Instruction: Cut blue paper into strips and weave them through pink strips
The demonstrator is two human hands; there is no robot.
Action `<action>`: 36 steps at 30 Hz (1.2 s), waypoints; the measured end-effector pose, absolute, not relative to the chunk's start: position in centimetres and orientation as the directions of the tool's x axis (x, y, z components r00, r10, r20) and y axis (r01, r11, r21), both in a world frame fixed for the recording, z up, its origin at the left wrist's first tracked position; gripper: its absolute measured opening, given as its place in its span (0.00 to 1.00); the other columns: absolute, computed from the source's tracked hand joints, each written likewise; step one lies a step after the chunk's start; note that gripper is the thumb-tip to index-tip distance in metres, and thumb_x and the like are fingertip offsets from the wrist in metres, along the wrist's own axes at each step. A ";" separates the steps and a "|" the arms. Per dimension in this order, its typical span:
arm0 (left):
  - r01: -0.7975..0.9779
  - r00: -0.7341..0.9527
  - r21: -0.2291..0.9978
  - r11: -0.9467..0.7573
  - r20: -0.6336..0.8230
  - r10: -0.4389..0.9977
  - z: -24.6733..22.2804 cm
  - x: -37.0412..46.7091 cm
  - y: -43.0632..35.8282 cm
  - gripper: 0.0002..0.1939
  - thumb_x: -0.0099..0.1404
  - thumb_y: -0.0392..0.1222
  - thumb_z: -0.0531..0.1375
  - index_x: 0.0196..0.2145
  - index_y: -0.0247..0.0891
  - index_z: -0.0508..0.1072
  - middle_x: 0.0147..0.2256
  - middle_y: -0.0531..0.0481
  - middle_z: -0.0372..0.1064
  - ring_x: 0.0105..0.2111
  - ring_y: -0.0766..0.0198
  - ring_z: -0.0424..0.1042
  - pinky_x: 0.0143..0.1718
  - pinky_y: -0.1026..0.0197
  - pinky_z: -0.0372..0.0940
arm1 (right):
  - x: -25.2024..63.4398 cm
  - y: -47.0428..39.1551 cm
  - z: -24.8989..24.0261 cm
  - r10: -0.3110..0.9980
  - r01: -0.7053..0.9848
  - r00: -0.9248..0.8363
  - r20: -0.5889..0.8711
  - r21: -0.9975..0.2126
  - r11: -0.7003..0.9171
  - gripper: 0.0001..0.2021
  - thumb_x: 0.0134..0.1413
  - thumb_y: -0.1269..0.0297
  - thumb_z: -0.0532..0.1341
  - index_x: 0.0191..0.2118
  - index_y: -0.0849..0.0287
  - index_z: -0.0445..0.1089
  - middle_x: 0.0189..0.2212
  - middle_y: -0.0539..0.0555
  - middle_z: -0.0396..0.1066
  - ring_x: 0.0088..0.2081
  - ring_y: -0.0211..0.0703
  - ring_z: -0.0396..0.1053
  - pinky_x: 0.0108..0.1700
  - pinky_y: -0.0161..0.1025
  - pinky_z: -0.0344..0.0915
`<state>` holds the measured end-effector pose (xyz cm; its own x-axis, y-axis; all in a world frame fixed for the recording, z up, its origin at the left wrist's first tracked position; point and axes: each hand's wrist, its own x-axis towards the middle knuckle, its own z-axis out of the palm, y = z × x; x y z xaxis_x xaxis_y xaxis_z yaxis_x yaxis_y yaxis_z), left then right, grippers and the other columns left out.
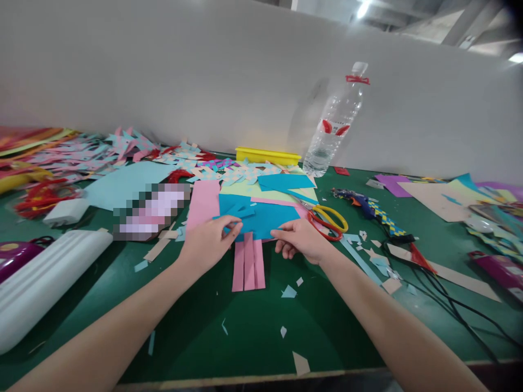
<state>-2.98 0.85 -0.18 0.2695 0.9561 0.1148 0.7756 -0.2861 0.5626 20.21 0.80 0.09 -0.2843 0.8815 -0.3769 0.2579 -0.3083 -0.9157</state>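
Both hands are over a blue sheet (265,214) lying among pink and pale yellow paper. At its left side, my left hand (210,242) has thumb and forefinger pressed together beside small folded blue strips (242,210); whether anything is between the fingertips is unclear. My right hand (304,239) is at the sheet's lower right, its fingers curled in a pinch with contents too small to make out. Between the hands, pink strips (249,269) stick out below the sheet toward the front edge. Scissors (329,222) with red and yellow handles lie just beyond my right hand.
A tilted plastic bottle (333,128) leans on the grey panel, near a yellow tray (267,157). A glue gun (370,209) and black cables lie right. Woven paper strips, a white charger (66,212), and a long white object (53,283) are left. Paper scraps dot the green table (245,337).
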 end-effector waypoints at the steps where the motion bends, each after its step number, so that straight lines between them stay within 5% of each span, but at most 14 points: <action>1: 0.808 0.279 0.500 -0.313 0.144 0.950 -0.2 -3.0 0.8 0.20 0.68 0.54 0.49 0.45 0.40 0.73 0.37 0.47 0.76 0.29 0.58 0.73 0.29 0.59 0.61 | 20.3 0.8 0.1 0.886 0.284 -0.275 -0.374 -0.912 -0.297 0.12 0.53 0.59 0.63 0.28 0.64 0.69 0.19 0.52 0.73 0.16 0.30 0.66 0.16 0.25 0.61; 5: 0.845 0.317 0.366 -0.391 0.248 0.916 -0.1 -3.2 0.6 0.16 0.68 0.49 0.50 0.41 0.41 0.74 0.36 0.48 0.75 0.30 0.58 0.72 0.25 0.62 0.58 | 20.6 0.9 0.5 0.947 0.451 -0.171 -0.274 -0.876 -0.172 0.12 0.55 0.57 0.61 0.37 0.63 0.70 0.17 0.50 0.71 0.15 0.32 0.65 0.17 0.28 0.61; 9: 0.840 0.361 0.317 -0.441 0.280 0.889 -0.4 -3.1 0.6 0.14 0.68 0.47 0.51 0.39 0.41 0.74 0.38 0.50 0.75 0.29 0.60 0.72 0.24 0.63 0.58 | 20.9 0.9 0.5 0.998 0.658 -0.055 -0.016 -0.752 0.024 0.17 0.56 0.54 0.58 0.46 0.60 0.68 0.16 0.47 0.70 0.16 0.35 0.66 0.19 0.32 0.62; 16: 0.687 0.598 0.222 -0.692 0.368 0.712 -1.3 -2.4 0.5 0.17 0.69 0.48 0.51 0.50 0.40 0.70 0.51 0.47 0.69 0.52 0.56 0.66 0.50 0.54 0.62 | 20.1 0.0 -0.4 0.872 0.756 -0.305 0.383 -0.460 0.466 0.08 0.58 0.64 0.56 0.39 0.56 0.73 0.33 0.52 0.76 0.32 0.40 0.71 0.32 0.35 0.65; 21: 0.627 0.716 0.191 -0.755 0.240 0.655 -1.6 -2.1 0.6 0.21 0.71 0.49 0.49 0.57 0.40 0.63 0.58 0.46 0.62 0.59 0.57 0.58 0.62 0.47 0.48 | 19.9 0.2 -1.0 0.707 0.642 -0.568 0.422 -0.309 0.701 0.09 0.60 0.64 0.57 0.40 0.57 0.73 0.41 0.55 0.75 0.44 0.44 0.69 0.48 0.43 0.63; 25: 0.647 0.696 0.207 -0.734 0.234 0.679 -1.8 -2.1 0.8 0.20 0.70 0.48 0.50 0.55 0.39 0.65 0.56 0.45 0.64 0.57 0.57 0.61 0.61 0.47 0.49 | 20.2 0.7 -1.3 0.687 0.612 -0.619 0.382 -0.314 0.726 0.09 0.58 0.64 0.59 0.44 0.55 0.72 0.47 0.54 0.73 0.50 0.45 0.67 0.59 0.50 0.53; 36: 0.616 0.671 0.281 -0.736 0.303 0.677 -2.0 -2.5 1.1 0.09 0.69 0.42 0.53 0.41 0.41 0.72 0.45 0.51 0.73 0.47 0.61 0.69 0.60 0.51 0.47 | 20.8 1.0 -1.3 0.706 0.615 -0.633 0.317 -0.349 0.708 0.09 0.59 0.63 0.58 0.44 0.54 0.72 0.44 0.52 0.75 0.48 0.44 0.70 0.62 0.53 0.47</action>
<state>-2.47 1.13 -1.99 0.6707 0.6769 0.3032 0.6159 -0.7361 0.2810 20.79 1.03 -1.26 -0.6334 0.7060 0.3167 0.6146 0.7077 -0.3485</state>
